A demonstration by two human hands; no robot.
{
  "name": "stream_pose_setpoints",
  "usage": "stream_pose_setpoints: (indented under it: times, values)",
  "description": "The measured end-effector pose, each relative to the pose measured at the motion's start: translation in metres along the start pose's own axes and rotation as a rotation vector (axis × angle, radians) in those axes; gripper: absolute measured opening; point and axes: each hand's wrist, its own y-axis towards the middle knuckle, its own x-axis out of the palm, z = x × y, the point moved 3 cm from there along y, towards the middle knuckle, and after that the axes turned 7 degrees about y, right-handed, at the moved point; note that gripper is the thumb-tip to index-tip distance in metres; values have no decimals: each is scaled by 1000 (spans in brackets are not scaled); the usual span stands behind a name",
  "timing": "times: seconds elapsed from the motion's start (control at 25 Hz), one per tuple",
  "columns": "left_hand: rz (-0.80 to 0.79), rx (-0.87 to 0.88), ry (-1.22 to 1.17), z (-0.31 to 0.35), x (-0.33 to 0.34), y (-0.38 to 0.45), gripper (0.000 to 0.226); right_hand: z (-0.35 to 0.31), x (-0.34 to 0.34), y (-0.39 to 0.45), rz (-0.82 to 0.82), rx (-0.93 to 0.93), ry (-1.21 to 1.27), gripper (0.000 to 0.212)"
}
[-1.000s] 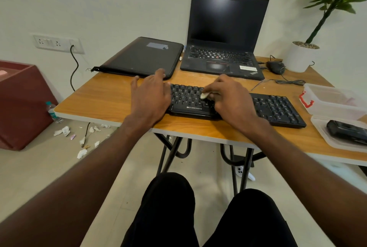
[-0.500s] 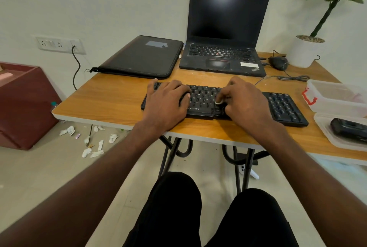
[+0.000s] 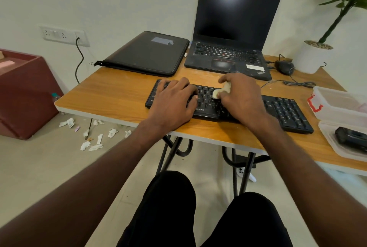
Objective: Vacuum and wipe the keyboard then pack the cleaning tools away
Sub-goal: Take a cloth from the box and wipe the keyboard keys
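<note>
Right hand (image 3: 241, 97) pinches a small pale wipe (image 3: 220, 90) on the black plastic keyboard (image 3: 286, 112); left hand (image 3: 174, 100) rests flat at nine o'clock. Risk: snagged keycaps.

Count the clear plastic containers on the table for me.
2. One clear tub with a red latch sits at the right edge; nearer the person, a shallow tray holds a black device. More may lie beyond the frame's right edge.

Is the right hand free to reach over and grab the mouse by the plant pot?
Probably not yet: the right hand is pinching a wipe on the keyboard. The path to the mouse looks clear.
</note>
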Motion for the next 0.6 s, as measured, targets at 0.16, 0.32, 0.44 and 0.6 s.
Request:
stream_pose_setpoints:
  times: [0.16,0.32,0.44,0.6]
  values:
    - [-23,-21,1,-2,3,-1,34,-11,18,2,-130,-199,-42,28]
    - [-12,-24,7,-2,4,0,34,21,-6,3,-202,-199,-126,34]
    - [-10,-28,-4,-4,6,1,35,20,-5,0,-65,-179,-109,34]
    - [-16,-37,5,-3,5,1,37,-3,15,0,-115,-256,74,29]
